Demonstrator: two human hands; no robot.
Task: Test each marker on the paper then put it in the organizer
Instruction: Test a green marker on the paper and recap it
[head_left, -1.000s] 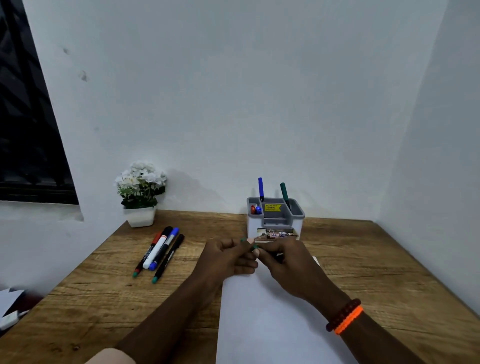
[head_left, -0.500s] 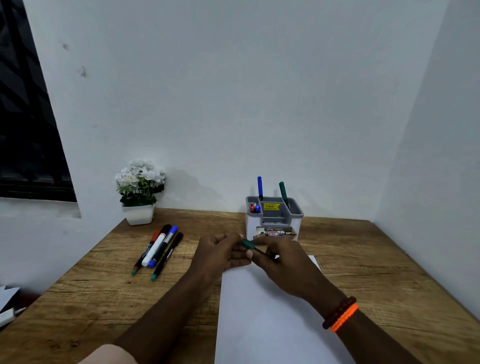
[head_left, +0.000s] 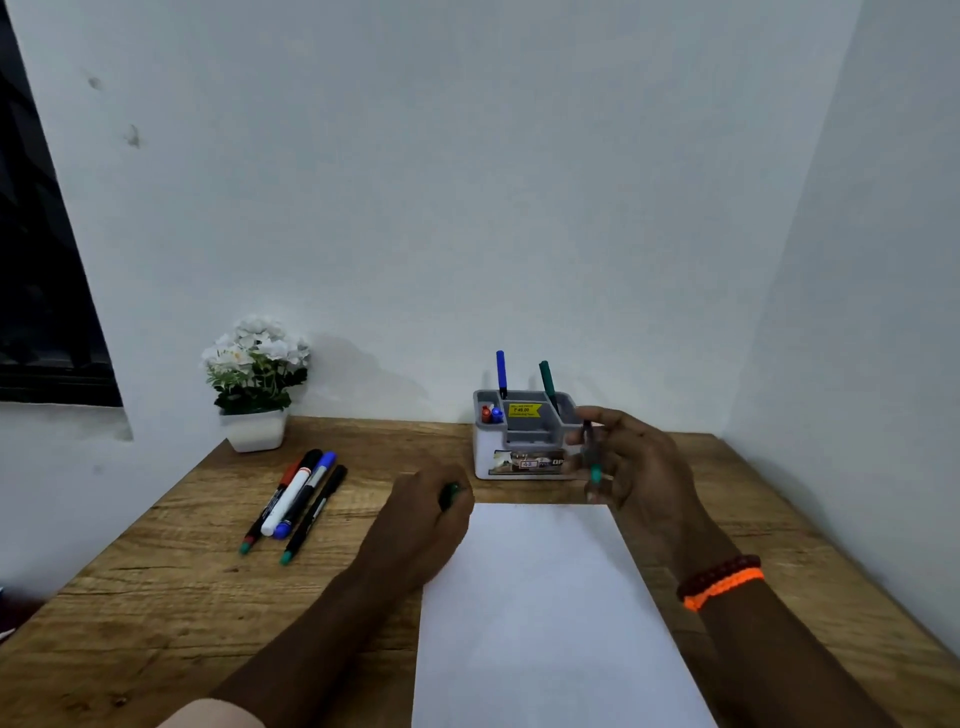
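Pinching green marker w/ right hand fingers; left hand fingers curled round cap.

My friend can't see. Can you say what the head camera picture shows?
Two hands have pulled a green marker apart over white paper: the right hand holds the marker, the left hand grips its cap. Behind stands a grey organizer with markers; four more markers lie left on the wooden desk.

Home desk corner: wooden desk, potted flowers, organizer.
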